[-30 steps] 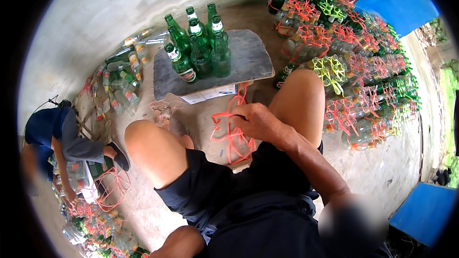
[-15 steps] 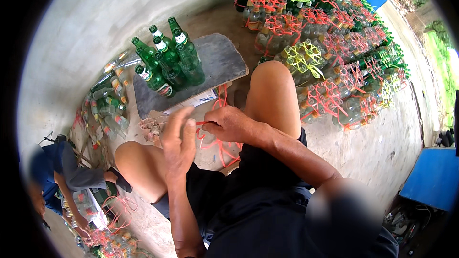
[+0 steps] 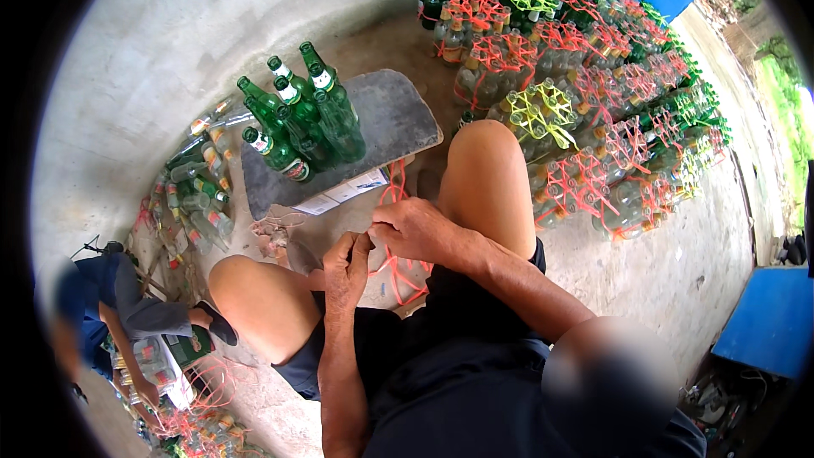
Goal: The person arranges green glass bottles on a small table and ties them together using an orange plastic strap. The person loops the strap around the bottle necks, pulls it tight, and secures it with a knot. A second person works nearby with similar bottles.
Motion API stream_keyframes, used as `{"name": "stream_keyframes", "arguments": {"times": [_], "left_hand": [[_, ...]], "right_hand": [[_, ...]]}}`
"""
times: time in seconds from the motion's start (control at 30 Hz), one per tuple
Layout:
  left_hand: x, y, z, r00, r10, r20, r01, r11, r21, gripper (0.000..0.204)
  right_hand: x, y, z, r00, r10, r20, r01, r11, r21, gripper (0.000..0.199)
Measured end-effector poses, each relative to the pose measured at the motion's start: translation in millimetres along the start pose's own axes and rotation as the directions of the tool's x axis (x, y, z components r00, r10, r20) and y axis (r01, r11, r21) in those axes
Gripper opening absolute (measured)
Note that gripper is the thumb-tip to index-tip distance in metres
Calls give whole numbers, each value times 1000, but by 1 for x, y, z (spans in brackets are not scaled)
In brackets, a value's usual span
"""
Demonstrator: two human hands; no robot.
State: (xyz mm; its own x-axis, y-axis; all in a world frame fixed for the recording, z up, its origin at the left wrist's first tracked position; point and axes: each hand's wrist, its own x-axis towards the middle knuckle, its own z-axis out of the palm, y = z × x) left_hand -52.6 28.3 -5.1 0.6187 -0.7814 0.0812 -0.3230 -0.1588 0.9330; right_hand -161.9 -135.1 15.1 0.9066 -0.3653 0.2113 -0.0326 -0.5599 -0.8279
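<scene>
Above my lap, my left hand (image 3: 346, 267) and my right hand (image 3: 413, 229) almost meet at the fingertips. Both are closed in a pinch on a thin red plastic strap (image 3: 397, 276), whose loose loops hang below and behind them; the part inside my fingers is mostly hidden. Beyond my hands stands a low grey board (image 3: 394, 114) with rounded corners. On its left half, several green glass bottles (image 3: 309, 131) stand upright in a tight cluster, some with white labels. No strap shows around them.
Strapped bundles of bottles (image 3: 585, 102) fill the floor at right. Loose bottles (image 3: 199, 203) lie by the wall at left. A white box (image 3: 343, 191) sits under the board. At lower left a co-worker (image 3: 110, 305) bends over more bottles and red strap.
My left hand has lowered from a raised, spread pose into a pinch beside my right hand. My right hand has shifted slightly right and down. The bottles have not moved on the board.
</scene>
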Motion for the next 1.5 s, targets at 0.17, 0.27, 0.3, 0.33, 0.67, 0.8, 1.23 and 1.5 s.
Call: {"name": "stream_keyframes", "arguments": {"times": [0.17,0.27,0.3,0.33,0.67,0.8,1.23,1.5], "left_hand": [[1,-1,2,1000,12,2,-12,1000,7,20],[2,1,4,1000,16,-7,-16,1000,14,19],[2,2,5,1000,20,-12,-20,1000,14,19],[3,4,5,1000,17,-6,-17,999,31,19],[4,11,10,1000,4,-6,-4,999,49,14],[5,7,12,999,13,-30,-12,999,32,14],[4,2,10,999,-35,-23,36,998,52,19],[4,-2,14,998,-43,-53,44,999,18,17]], "right_hand": [[-1,-3,-4,998,61,14,-60,998,-13,25],[0,-6,-8,995,98,29,-97,995,-18,21],[0,-6,-9,995,93,21,-93,996,-18,21],[0,-5,-10,996,89,12,-89,996,-18,21],[-3,5,-2,990,95,-102,-102,993,-66,22],[-3,5,0,988,89,-122,-97,994,-57,22],[-3,-1,-3,986,119,-116,-126,991,-53,20],[-4,-3,-4,982,147,-119,-154,987,-47,21]]}}
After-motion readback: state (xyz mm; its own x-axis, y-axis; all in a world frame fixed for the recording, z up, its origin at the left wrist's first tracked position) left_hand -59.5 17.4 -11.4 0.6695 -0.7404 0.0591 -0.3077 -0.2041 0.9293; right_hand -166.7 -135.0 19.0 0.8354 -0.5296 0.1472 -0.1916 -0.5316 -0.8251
